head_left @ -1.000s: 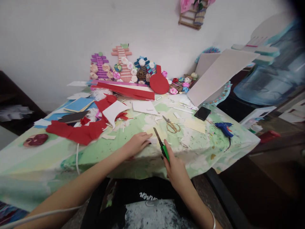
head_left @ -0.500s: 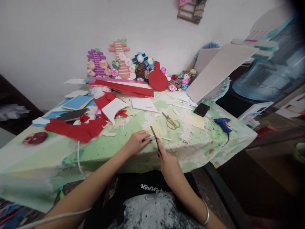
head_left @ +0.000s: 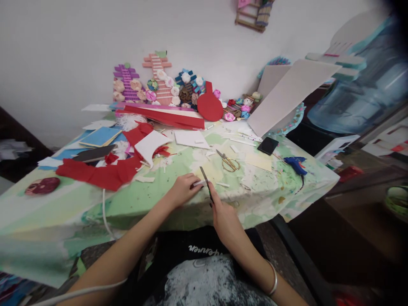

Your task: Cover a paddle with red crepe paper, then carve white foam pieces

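Near the table's front edge, my left hand (head_left: pixel 185 188) pinches a small white strip (head_left: pixel 200 183), perhaps foam or card. My right hand (head_left: pixel 225 216) is closed round the handle of a craft knife (head_left: pixel 204 174), whose long blade points up and away from me. The blade lies across or right beside the strip's right end; whether it touches cannot be made out. A loose white strip (head_left: pixel 222 184) rests on the cloth just right of the blade. Beyond it are gold-handled scissors (head_left: pixel 228 162), lying with the blades partly apart.
The patterned tablecloth (head_left: pixel 178 163) carries red paper (head_left: pixel 98 173), white board pieces (head_left: pixel 191 139), a black phone (head_left: pixel 268 145) and a blue glue gun (head_left: pixel 296 165). Behind stand paper-flower crafts (head_left: pixel 159 85), a red paddle shape (head_left: pixel 210 105) and a leaning grey board (head_left: pixel 293 97). A white cable (head_left: pixel 105 212) hangs at the front.
The view has shifted slightly, so the table's things sit a little further left. Both hands keep their hold on the strip and the knife, almost still.
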`<state>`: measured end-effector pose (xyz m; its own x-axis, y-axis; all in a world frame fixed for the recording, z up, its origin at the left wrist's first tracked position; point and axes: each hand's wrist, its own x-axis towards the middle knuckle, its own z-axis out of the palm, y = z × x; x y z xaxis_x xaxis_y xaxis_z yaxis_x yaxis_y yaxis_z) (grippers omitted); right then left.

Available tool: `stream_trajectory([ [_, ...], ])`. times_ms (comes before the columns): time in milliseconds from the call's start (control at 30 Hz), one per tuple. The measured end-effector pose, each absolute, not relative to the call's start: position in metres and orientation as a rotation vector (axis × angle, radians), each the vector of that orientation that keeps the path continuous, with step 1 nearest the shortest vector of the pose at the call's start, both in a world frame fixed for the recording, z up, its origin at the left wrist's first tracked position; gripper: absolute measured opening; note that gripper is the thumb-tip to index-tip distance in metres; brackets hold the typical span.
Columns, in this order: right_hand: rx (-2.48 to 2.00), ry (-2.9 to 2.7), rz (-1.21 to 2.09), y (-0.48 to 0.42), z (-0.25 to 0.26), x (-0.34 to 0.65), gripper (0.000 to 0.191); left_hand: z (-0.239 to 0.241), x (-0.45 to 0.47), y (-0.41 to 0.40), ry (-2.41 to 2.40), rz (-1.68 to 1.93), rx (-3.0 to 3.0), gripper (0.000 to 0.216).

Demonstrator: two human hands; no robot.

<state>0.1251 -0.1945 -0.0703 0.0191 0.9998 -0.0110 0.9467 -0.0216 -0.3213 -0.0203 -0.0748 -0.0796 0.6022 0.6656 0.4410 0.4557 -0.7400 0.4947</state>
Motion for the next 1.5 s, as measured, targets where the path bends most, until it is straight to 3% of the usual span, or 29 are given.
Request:
stream_trajectory([
  [1500,-2.204,-2.085,0.335,-0.1907,-0.0668,0.1157,0.071,-0.0779,-0.02,-0.077,0.891,0.922,2.573,0.02],
])
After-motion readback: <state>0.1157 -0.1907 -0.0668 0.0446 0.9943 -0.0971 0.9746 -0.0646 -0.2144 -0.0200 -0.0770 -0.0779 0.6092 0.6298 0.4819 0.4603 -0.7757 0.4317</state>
